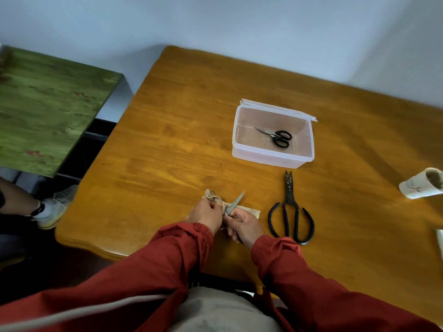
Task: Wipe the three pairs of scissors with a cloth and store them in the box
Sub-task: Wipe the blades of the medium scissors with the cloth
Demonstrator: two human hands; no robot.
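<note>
Second scissors (236,202): held by right hand (244,226), wiped with cloth (252,210) gripped by left hand (208,216); box (273,159) beyond hands judged next.

I get soft, rather dim light, cool grey on the wall (263,32), where a shadow sits behind the wooden table (167,140) at its far corner. The table has a mild sheen; the plastic box (271,157) gleams pale along its rim. Wide-angle bending curves the edges; the green tabletop (48,104) and red sleeves (155,264) look smeared.
</note>
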